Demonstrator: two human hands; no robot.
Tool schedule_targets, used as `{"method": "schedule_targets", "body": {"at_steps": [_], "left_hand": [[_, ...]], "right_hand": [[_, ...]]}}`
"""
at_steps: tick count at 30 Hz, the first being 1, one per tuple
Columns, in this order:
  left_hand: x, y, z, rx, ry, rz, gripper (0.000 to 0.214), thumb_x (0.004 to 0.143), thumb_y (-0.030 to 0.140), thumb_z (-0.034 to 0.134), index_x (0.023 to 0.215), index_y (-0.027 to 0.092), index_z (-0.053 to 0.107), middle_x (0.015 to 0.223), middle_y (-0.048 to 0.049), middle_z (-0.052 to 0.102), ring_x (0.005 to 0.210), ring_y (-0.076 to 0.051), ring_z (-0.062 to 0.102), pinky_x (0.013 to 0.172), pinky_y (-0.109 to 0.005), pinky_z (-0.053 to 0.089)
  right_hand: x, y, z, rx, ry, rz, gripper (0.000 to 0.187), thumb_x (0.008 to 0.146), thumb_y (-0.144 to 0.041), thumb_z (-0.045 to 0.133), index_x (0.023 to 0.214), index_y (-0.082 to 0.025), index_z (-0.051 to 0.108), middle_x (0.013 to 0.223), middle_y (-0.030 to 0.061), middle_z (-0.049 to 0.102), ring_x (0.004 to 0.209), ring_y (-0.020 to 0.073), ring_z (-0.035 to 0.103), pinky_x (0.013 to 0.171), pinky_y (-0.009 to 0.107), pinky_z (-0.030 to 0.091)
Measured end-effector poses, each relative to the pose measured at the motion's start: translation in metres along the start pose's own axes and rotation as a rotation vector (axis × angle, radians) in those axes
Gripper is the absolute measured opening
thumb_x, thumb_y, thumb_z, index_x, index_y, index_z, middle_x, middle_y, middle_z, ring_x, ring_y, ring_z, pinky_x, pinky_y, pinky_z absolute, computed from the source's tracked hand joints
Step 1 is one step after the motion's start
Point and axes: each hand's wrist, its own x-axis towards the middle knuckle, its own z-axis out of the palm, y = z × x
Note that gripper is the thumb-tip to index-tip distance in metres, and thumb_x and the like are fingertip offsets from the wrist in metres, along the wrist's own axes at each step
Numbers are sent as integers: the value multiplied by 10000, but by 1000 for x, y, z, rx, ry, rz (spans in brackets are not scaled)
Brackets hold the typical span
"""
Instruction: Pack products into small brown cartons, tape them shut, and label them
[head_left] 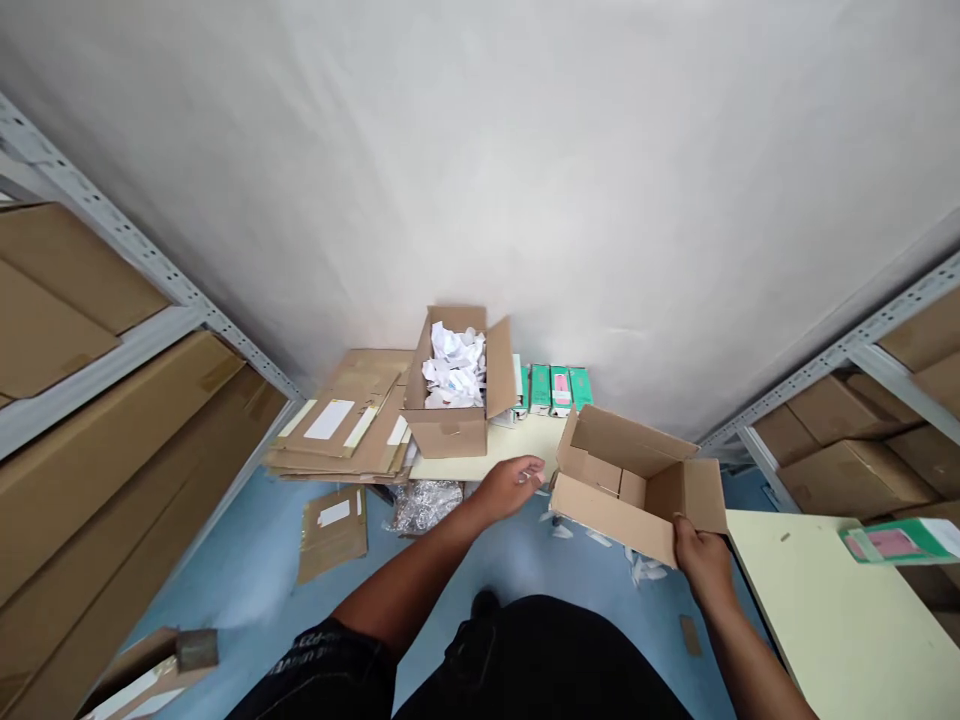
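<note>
My right hand (699, 562) grips the near right corner of an open cardboard box (615, 505), its thumb over the edge. The box is tilted toward me with its flaps spread, and the part of its inside that shows is bare cardboard. Just left of that box is my left hand (511, 488), fingers curled together and apart from the cardboard; a small pale bit shows at the fingertips, too small to name. Behind it on the table, another open carton (450, 435) is filled with crumpled white paper (454, 368).
Flattened cardboard (360, 400) is stacked at the table's left. Several green boxes (540, 388) line the wall. A cream table (817, 590) at right bears a green-and-pink box (892, 541). Carton-filled shelves flank both sides. Paper scraps (645, 570) and cardboard (334, 535) lie low down.
</note>
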Motion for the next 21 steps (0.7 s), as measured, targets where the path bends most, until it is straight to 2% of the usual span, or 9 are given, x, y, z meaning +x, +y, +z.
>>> {"method": "schedule_targets", "body": {"at_steps": [3,5,7,10,11,13,17,21], "left_hand": [[11,29,-70,122,115,58,347,840,440,756,1106,220,791,1152,-89,779,1131,-318,682,1048,-402,509],[29,49,-116,242,196,131,364,889,475,694,1128,214,781,1118,-76,783,1092,-293,689,1015,-378,517],[55,63,-158,411,247,160,369,928,460,645,1176,209,752,1119,-62,777,1069,-261,693,987,-344,514],[107,66,-206,706,239,33,412,912,386,672,1279,201,694,1262,-100,737,1140,-274,674,990,-345,492],[125,61,-216,809,173,-42,450,888,373,702,1308,214,678,1348,-112,700,1211,-297,644,1013,-360,480],[158,47,-225,861,99,-126,501,760,315,822,1239,211,719,1344,-149,698,1232,-354,632,1028,-400,473],[207,12,-219,889,5,-253,566,518,212,942,1060,194,780,1219,-215,732,1169,-454,654,1025,-521,474],[235,-14,-210,869,-39,-271,674,516,293,962,1157,260,760,1433,-185,640,1219,-428,645,1068,-529,467]], "right_hand": [[-4,-27,11,-52,-62,13,690,911,-570,386,603,-86,769,727,305,735,803,392,737,646,384,466],[-3,-40,18,-97,-73,0,703,917,-572,370,611,-83,773,768,322,741,826,400,733,664,390,468],[-1,-50,26,-140,-87,-20,720,922,-579,355,633,-78,783,819,337,747,854,408,732,680,396,472],[4,-60,39,-178,-106,-52,719,934,-572,343,659,-82,790,869,341,754,899,414,736,710,399,480],[6,-63,43,-185,-108,-60,707,936,-567,350,656,-90,789,874,336,758,911,414,738,722,398,484],[11,-69,51,-191,-107,-72,678,936,-562,374,635,-111,781,862,324,761,924,414,741,734,396,491],[27,-80,62,-169,-132,-76,617,927,-547,432,572,-152,746,829,305,763,917,408,746,734,393,503],[47,-87,73,-162,-198,-96,639,939,-567,408,523,-186,707,781,291,755,864,392,746,726,394,495]]}}
